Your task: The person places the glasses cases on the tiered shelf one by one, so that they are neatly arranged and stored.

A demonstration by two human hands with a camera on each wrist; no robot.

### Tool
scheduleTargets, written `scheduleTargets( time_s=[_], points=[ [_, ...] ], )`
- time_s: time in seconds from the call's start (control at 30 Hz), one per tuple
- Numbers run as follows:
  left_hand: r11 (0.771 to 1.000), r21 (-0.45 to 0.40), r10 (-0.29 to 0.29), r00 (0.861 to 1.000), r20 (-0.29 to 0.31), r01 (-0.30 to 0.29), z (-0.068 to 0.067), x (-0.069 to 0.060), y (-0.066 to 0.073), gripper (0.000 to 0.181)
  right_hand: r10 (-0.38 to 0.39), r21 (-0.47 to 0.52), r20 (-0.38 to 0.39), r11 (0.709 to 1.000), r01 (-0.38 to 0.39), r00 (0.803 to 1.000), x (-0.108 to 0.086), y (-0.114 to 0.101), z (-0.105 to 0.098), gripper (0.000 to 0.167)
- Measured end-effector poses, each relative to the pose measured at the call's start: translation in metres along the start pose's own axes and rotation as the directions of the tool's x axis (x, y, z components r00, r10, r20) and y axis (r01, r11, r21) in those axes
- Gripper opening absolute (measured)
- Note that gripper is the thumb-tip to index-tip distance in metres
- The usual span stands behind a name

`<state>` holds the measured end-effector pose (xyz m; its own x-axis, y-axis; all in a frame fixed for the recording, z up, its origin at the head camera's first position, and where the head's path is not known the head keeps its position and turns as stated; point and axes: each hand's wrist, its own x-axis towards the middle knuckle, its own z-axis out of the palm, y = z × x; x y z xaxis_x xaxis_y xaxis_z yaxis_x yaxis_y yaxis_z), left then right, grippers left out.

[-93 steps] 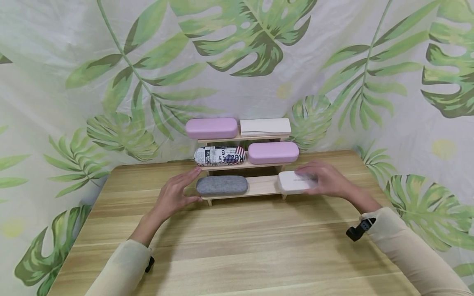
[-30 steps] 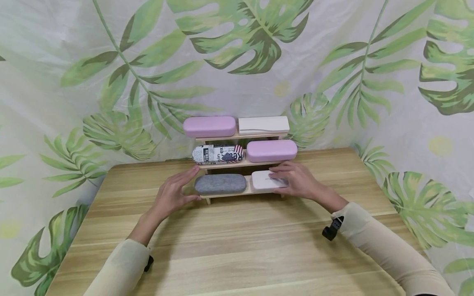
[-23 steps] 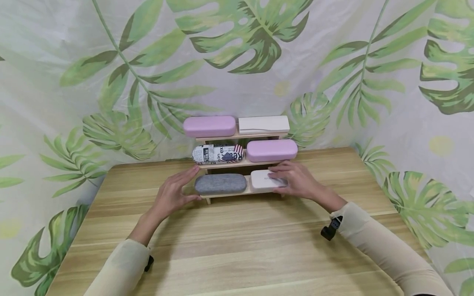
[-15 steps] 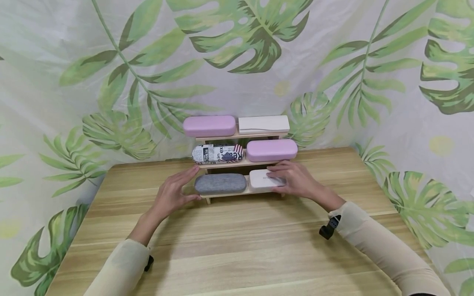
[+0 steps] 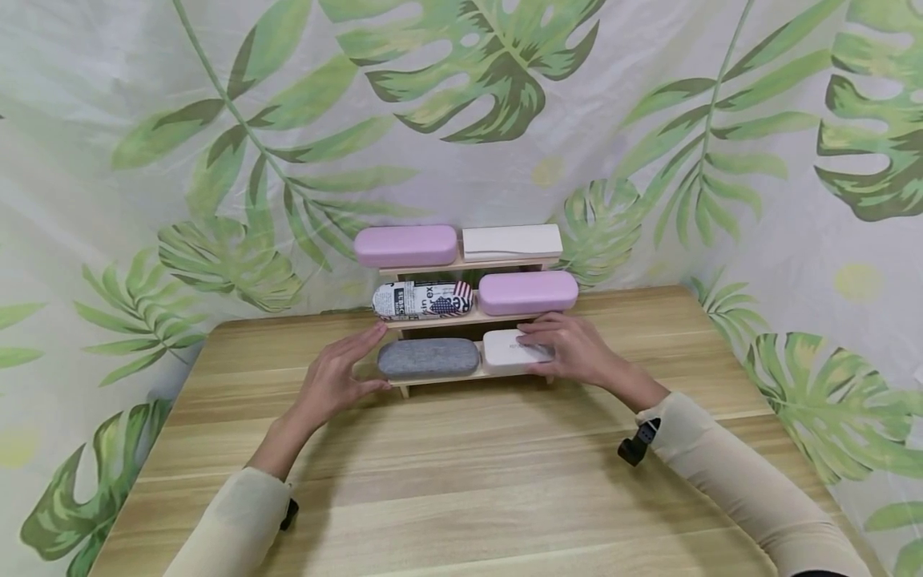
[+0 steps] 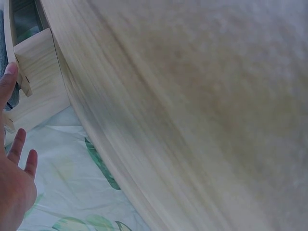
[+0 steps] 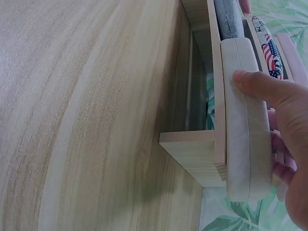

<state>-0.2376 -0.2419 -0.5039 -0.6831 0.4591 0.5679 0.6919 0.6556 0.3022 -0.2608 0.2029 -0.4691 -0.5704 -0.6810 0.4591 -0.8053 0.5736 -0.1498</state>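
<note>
A three-step wooden rack (image 5: pixel 433 380) carries several glasses cases. On the bottom step, my right hand (image 5: pixel 577 350) grips a white glasses case (image 5: pixel 501 349) by its right part, thumb in front and fingers behind. The right wrist view shows the thumb pressed on the front of this white case (image 7: pixel 248 159), which lies along the step. Just left of it is a grey fabric glasses case (image 5: pixel 429 358). At the rack's left end my left hand (image 5: pixel 335 377) is spread, its thumb against the bottom step and a fingertip near the middle step. Its fingers look fairly straight (image 6: pixel 17 187).
On the middle step sit a newsprint-and-flag patterned case (image 5: pixel 422 300) and a pink case (image 5: pixel 529 292). Another pink case (image 5: pixel 405 245) and a white flap case (image 5: pixel 512 242) stand on the top step. A leaf-print cloth (image 5: pixel 461 96) hangs behind the wooden table (image 5: pixel 433 481).
My right hand has moved left with the white case, from past the rack's right end to close beside the grey case. In the last second it shifts only slightly. My left hand stays put.
</note>
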Motion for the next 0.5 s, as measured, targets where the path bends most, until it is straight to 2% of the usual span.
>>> scheduleTargets(
  time_s=[0.5],
  points=[
    [0.999,-0.002,0.035,0.999,-0.006,-0.035,0.001,0.0002,0.0003,0.102,-0.033,-0.006,-0.032,0.999,0.033,0.999,-0.0077,0.0007,-0.001,0.048]
  ],
)
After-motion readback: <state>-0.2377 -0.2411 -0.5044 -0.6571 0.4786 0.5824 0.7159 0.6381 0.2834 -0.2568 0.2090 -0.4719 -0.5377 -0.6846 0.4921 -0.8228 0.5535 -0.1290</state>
